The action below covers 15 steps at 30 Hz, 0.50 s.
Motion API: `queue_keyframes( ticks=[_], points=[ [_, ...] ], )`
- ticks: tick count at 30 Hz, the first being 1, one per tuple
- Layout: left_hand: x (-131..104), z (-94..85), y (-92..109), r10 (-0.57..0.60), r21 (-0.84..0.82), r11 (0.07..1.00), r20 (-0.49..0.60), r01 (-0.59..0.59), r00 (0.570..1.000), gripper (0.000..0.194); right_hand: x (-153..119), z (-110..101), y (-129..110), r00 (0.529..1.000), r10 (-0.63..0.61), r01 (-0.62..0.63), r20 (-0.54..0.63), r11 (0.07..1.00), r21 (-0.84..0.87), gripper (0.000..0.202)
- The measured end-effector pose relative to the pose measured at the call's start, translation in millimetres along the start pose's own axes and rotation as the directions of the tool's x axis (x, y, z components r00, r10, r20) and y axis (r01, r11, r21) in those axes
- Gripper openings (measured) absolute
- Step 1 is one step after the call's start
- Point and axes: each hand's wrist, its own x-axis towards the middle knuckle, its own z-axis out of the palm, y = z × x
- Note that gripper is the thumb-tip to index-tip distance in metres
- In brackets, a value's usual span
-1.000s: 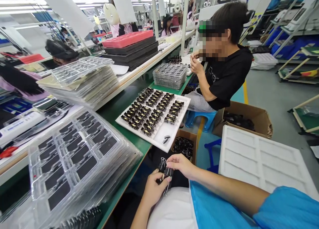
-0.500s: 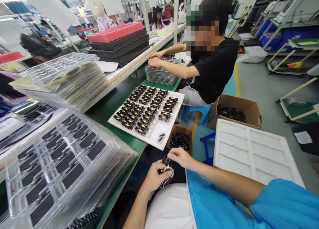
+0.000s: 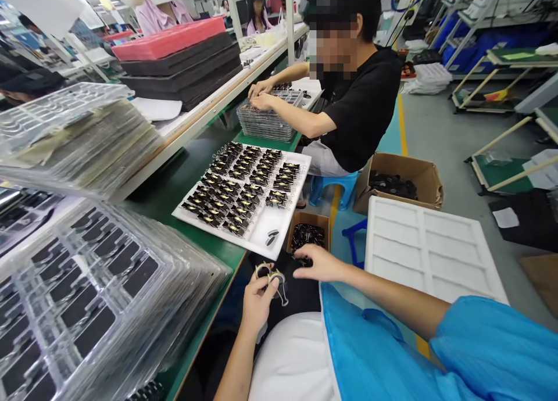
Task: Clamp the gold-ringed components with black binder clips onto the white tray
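My left hand (image 3: pixel 256 303) is closed in front of my lap, thumb and fingers pinching a gold-rimmed ring part (image 3: pixel 276 278). A second round rim shows beside it, and a silver wire binder clip handle (image 3: pixel 284 296) sticks out below. To the right, apart from that part, my right hand (image 3: pixel 321 264) has its fingers spread and bent, with nothing visible in them. Beyond both hands lies a white foam tray (image 3: pixel 257 233) bearing rows of black binder clips (image 3: pixel 226 194) on yellowish pieces. Dark oval pieces (image 3: pixel 272 237) rest in its near corner.
A carton of black clips (image 3: pixel 308 236) stands past my right hand, with a white compartment tray (image 3: pixel 394 244) to its right. Clear plastic trays (image 3: pixel 174 285) are stacked at left. A co-worker in black (image 3: pixel 360 107) sits ahead by another tray stack (image 3: pixel 265 125) and a larger carton (image 3: pixel 429 180).
My right hand has let go of the wire handle and drawn away, its fingers spreading. My left hand has moved left and up with the ring part. The camera view has shifted.
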Motion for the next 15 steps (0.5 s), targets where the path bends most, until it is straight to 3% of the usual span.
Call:
queue_keyframes(
  ticks=[2, 3, 6, 9, 15],
  points=[
    [-0.2, 0.7, 0.6, 0.026, 0.019, 1.0, -0.094, -0.025, 0.995, 0.043, -7.9, 28.5, -15.1, 0.978, -0.067, 0.004, 0.199, 0.953, 0.302, 0.064],
    [-0.7, 0.6, 1.0, 0.036, 0.023, 0.999, -0.129, -0.034, 0.991, 0.044, -10.9, 42.9, -22.2, 0.972, -0.074, -0.026, 0.225, 0.912, 0.41, 0.059],
    [-4.5, -1.8, 0.1, 0.051, 0.02, 0.999, -0.203, -0.048, 0.978, 0.047, -13.8, 73.3, -36.8, 0.992, -0.039, -0.039, 0.122, 0.819, 0.573, 0.051],
    [-10.4, -3.9, -4.4, 0.044, -0.008, 0.999, -0.207, -0.047, 0.977, 0.047, -11.7, 81.5, -42.6, 0.996, -0.04, -0.023, 0.081, 0.754, 0.656, 0.053],
    [-17.9, -2.2, -8.6, 0.033, -0.142, 0.987, -0.289, -0.077, 0.957, 0.041, -12.4, 78.0, -49.8, 0.984, 0.012, -0.128, 0.177, 0.735, 0.666, 0.049]
  ],
)
